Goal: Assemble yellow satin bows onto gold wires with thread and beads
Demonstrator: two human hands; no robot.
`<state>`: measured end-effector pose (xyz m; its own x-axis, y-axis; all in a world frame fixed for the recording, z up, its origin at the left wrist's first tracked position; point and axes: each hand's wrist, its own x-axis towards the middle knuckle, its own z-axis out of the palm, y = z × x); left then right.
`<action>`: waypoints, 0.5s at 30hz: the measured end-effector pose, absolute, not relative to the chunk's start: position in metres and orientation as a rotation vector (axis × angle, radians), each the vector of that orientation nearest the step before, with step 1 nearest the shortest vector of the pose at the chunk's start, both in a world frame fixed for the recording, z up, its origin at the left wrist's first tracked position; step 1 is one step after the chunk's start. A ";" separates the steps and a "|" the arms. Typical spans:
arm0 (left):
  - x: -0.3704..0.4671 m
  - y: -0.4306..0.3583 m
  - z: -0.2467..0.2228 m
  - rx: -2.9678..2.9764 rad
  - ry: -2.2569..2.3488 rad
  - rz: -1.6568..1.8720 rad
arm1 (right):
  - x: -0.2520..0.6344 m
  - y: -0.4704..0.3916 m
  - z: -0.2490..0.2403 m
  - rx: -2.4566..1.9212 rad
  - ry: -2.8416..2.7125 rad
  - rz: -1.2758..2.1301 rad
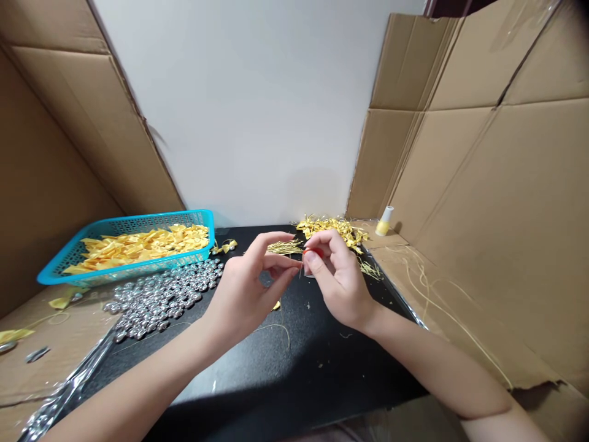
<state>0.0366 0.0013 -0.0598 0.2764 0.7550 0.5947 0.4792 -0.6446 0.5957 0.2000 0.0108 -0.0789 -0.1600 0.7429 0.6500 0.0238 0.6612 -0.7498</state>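
Observation:
Both hands meet above the middle of the black table (317,356). My right hand (337,276) is closed round a small red object (313,252), with a clear part just below it. The thumb and a finger of my left hand (257,279) pinch together close to that object; whatever thin piece lies between them is too small to make out. Behind the hands lies a bundle of gold wire ties (285,247). Yellow bow-like pieces (329,228) are heaped beyond my right hand.
A blue basket (211,236) of yellow fabric pieces (147,245) stands at the left, with many silver beads (165,298) before it. Cardboard walls (497,184) rise at both sides. A small white and yellow cone (384,221) stands at the back right, near loose string (453,316).

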 end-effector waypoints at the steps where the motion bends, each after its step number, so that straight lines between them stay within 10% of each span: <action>1: 0.036 0.001 -0.060 2.245 1.129 1.315 | 0.200 0.012 -0.080 -0.621 -1.610 0.762; 15: 0.029 0.006 -0.049 2.004 1.085 1.325 | 0.199 0.013 -0.078 -0.517 -1.518 0.996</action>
